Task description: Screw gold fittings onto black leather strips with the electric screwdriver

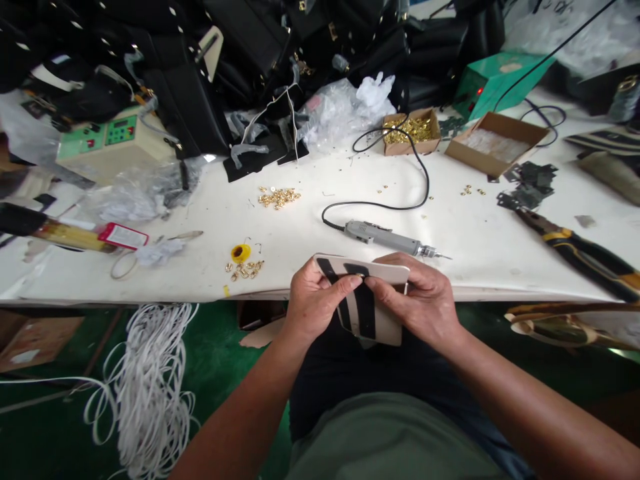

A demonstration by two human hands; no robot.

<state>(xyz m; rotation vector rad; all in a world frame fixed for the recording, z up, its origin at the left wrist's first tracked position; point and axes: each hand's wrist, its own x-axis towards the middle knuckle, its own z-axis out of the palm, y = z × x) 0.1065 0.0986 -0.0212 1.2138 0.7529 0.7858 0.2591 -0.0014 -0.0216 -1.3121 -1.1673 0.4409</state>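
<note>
A flat beige panel with dark stripes [387, 320] is held tilted at the table's front edge, over my lap. My left hand [317, 300] grips its left side, with the thumb on the striped face. My right hand [425, 297] holds the right side, fingers behind it and thumb in front. Both thumb tips meet at a small gold-coloured piece [361, 276] near the top of a dark stripe; they partly hide it. Just beyond the panel lies a grey electric screwdriver [383, 237], its bit pointing right.
Loose gold fittings [280, 197] lie on the white table [300, 233], with more by a yellow ring [241, 253]. Pliers [575, 250] rest at right. Behind are a box of brass parts [413, 133], a green power unit [500, 83] and black bags [185, 87].
</note>
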